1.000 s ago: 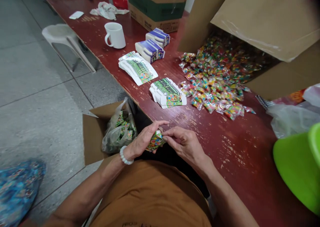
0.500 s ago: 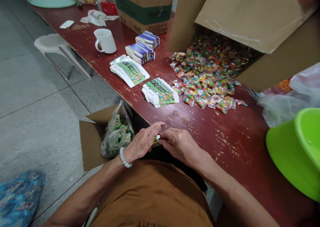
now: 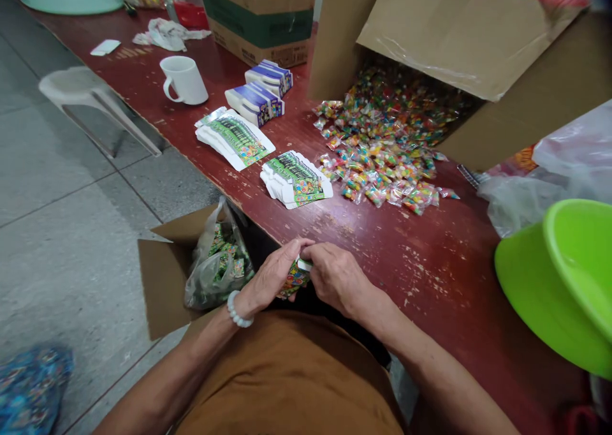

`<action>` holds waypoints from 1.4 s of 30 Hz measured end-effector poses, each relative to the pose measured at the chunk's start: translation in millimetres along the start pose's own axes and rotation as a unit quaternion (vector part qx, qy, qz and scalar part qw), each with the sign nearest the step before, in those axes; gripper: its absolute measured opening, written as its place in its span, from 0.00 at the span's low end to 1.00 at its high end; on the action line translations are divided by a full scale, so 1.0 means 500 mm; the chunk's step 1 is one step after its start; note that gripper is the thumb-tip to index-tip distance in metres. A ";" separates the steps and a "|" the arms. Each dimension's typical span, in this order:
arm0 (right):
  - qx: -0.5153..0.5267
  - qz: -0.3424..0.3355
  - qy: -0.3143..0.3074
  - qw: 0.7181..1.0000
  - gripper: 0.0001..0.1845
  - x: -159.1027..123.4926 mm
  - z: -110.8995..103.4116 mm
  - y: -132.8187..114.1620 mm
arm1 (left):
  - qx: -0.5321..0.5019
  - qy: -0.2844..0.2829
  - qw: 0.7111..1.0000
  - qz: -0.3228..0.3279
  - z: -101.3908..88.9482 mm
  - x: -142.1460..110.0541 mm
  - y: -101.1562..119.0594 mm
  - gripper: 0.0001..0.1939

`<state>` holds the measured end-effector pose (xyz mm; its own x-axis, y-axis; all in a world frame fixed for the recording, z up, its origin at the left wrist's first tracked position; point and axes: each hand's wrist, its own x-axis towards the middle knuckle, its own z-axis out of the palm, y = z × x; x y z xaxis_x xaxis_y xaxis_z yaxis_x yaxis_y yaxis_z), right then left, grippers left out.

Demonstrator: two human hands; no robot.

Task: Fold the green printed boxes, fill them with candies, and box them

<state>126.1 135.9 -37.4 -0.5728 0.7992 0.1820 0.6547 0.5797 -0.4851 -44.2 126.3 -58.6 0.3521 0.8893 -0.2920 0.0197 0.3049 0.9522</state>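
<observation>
The left hand (image 3: 271, 270) curls around a little box (image 3: 292, 282) between both hands. The right hand (image 3: 338, 277) bends its fingers at the top; any grip is hidden. Candy bags (image 3: 377, 167) lie past the hands.

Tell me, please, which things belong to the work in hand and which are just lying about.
Likely part of it:
held box
flat green cartons
candy packets
bagged green boxes

Apparently unrelated:
white mug
lime-green tub
plastic stool
</observation>
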 end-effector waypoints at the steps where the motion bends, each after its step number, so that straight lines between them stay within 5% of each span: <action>1: 0.035 0.001 0.009 0.999 0.14 0.001 -0.005 0.001 | -0.036 -0.006 0.999 -0.023 0.004 0.001 -0.002 0.28; 10: 0.312 0.145 0.051 0.937 0.09 -0.004 -0.014 -0.013 | -0.181 0.012 0.982 -0.054 0.027 0.006 0.003 0.30; 13: 0.407 0.238 0.035 0.881 0.12 -0.001 -0.001 -0.003 | -0.208 0.001 0.977 -0.054 0.031 0.004 0.006 0.31; 17: 0.561 0.298 0.036 0.772 0.17 0.000 0.011 0.007 | -0.242 -0.020 0.969 -0.043 0.034 0.000 0.008 0.30; 20: 0.599 0.315 0.031 0.735 0.17 -0.002 0.013 0.006 | -0.248 -0.025 0.968 -0.036 0.032 -0.003 0.008 0.29; 27: 0.606 0.320 0.026 0.728 0.19 -0.003 0.007 0.007 | -0.243 -0.029 0.969 -0.042 0.028 -0.005 0.006 0.31; 33: 0.619 0.208 0.037 0.756 0.16 -0.008 -0.004 0.005 | -0.263 -0.009 0.964 -0.033 0.027 -0.006 0.015 0.28; 42: 0.571 0.232 0.114 0.779 0.11 0.002 0.022 -0.002 | -0.254 -0.006 0.967 0.007 0.025 -0.003 0.025 0.26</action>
<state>119.3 134.7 -46.5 -0.2176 0.9634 -0.1565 -0.1748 -0.1963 -0.9648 -32.6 124.4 -45.2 0.3591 0.8917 -0.2756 -0.4463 0.4234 0.7884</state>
